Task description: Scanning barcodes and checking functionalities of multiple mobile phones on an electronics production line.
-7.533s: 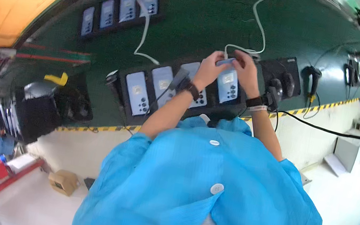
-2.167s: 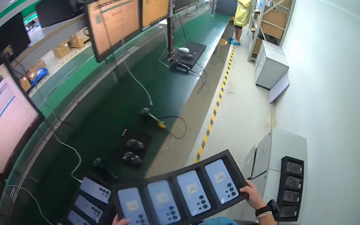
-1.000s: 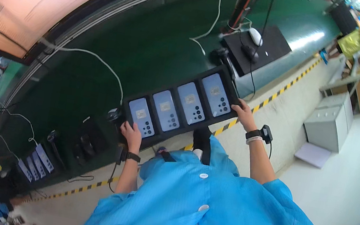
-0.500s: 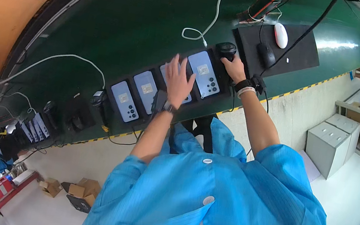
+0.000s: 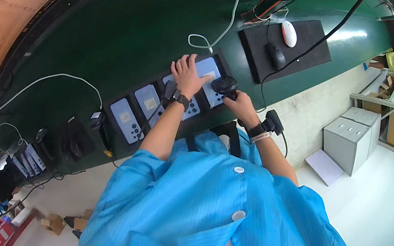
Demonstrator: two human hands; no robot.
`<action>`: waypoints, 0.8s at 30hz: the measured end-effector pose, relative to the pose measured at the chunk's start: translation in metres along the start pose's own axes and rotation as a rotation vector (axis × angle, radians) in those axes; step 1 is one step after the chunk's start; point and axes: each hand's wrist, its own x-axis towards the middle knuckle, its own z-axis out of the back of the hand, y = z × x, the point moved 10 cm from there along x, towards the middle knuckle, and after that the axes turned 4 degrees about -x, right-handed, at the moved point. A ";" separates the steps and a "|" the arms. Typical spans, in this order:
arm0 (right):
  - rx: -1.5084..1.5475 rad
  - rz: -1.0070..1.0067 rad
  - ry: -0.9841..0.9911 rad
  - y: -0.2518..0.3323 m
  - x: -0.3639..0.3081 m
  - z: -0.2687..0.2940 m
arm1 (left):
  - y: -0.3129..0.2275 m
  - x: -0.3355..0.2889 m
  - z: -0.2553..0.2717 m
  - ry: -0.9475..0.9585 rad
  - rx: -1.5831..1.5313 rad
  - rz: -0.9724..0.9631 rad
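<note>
A black tray (image 5: 110,129) with several pale-blue handheld devices lies on the green bench in front of me. My left hand (image 5: 187,75) rests flat, fingers spread, on the rightmost device (image 5: 208,67) in the tray. My right hand (image 5: 239,105) grips a black handheld scanner (image 5: 225,86), its head held just over that same device. A watch sits on my left wrist and a black wrist unit with a cable on my right wrist.
A white cable end (image 5: 201,42) lies just behind the tray. A black mat (image 5: 302,49) to the right carries a white mouse (image 5: 289,33) and a black mouse (image 5: 275,56). More device trays (image 5: 35,158) sit far left. White cabinets (image 5: 354,143) stand on the floor at right.
My view has swung down along the bench. My right hand now holds the scanner over the rightmost device, and my left hand has slid right along the tray onto that device.
</note>
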 end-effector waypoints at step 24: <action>-0.298 0.683 -0.496 0.118 0.102 0.055 | -0.040 -0.025 0.004 -0.102 0.130 -0.043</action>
